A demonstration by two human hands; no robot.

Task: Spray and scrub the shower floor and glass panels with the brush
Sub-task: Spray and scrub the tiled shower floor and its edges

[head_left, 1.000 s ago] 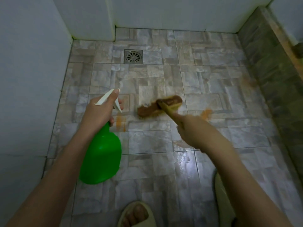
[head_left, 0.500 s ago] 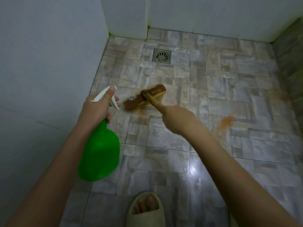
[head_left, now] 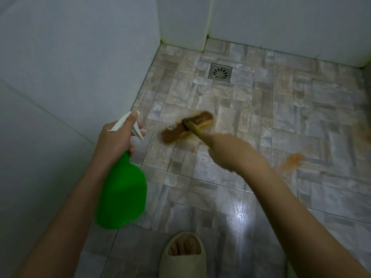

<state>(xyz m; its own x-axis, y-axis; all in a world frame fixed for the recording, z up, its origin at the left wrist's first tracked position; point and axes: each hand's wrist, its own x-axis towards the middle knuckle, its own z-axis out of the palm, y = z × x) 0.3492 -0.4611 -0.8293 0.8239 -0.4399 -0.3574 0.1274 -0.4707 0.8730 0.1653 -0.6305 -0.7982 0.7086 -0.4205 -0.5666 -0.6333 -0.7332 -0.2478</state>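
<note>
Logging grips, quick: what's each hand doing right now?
Left hand: grips the spray bottle.
Right hand: grips the brush handle.

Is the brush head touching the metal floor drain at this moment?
Apart. The head view shows the brush on the floor tiles, nearer the person than the drain, with bare tiles plainly between them.

Tiled floor, grey-beige stone pattern, with a bright glossy glare at five o'clock. Dead centre, the brush has its head down on the tiles, yellow bristles showing along its near edge. Up at twelve o'clock sits the square metal drain, well apart from the brush. An orange smear lies out at three o'clock. At six, a cream slipper is planted on the tiles, toes showing.
</note>
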